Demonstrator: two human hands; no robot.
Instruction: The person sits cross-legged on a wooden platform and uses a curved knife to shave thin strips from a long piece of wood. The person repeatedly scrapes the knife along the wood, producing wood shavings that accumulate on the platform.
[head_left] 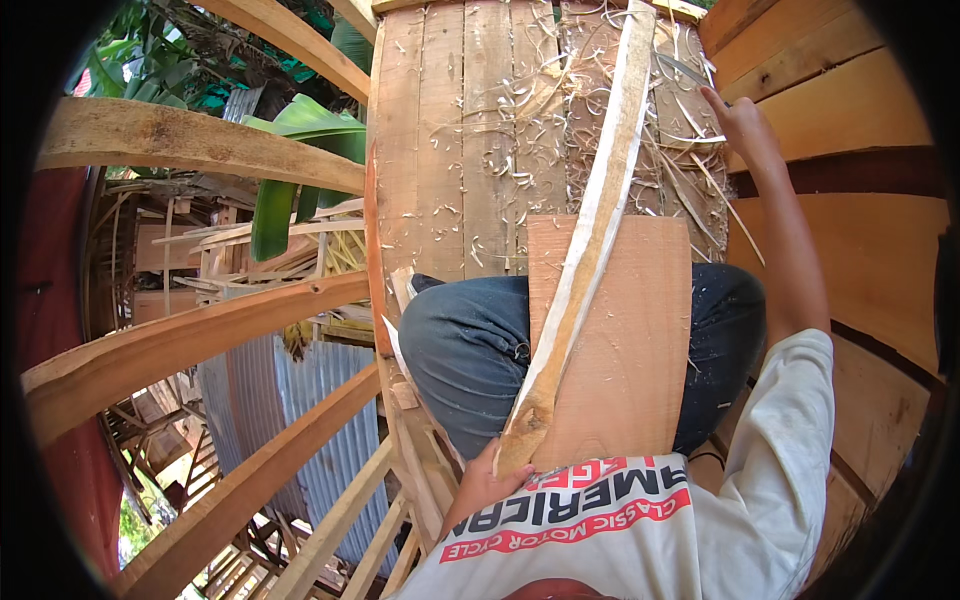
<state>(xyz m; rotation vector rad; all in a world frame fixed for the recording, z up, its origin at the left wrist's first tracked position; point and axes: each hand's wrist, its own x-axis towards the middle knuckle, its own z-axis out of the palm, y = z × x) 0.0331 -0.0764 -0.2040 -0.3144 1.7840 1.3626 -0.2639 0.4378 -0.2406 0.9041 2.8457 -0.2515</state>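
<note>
A long pale bamboo strip (597,215) with white edges and a tan middle slants from my lap up to the far end of the plank floor. My left hand (493,474) is closed round its near end, close to a darker knot. Under the strip, a flat wooden board (635,320) rests across my folded legs. At the far right, my right hand (745,127) is closed on a knife, its handle mostly hidden in the fingers. The knife's thin grey blade (681,69) points left toward the strip's far part, and I cannot tell whether it touches.
Curly shavings (545,120) and thin slivers litter the plank floor (440,150). A plank wall (830,120) rises on the right. Spaced wooden rails (200,325) line the left side, with corrugated metal sheets (310,430), stacked lumber and green leaves (310,120) beyond.
</note>
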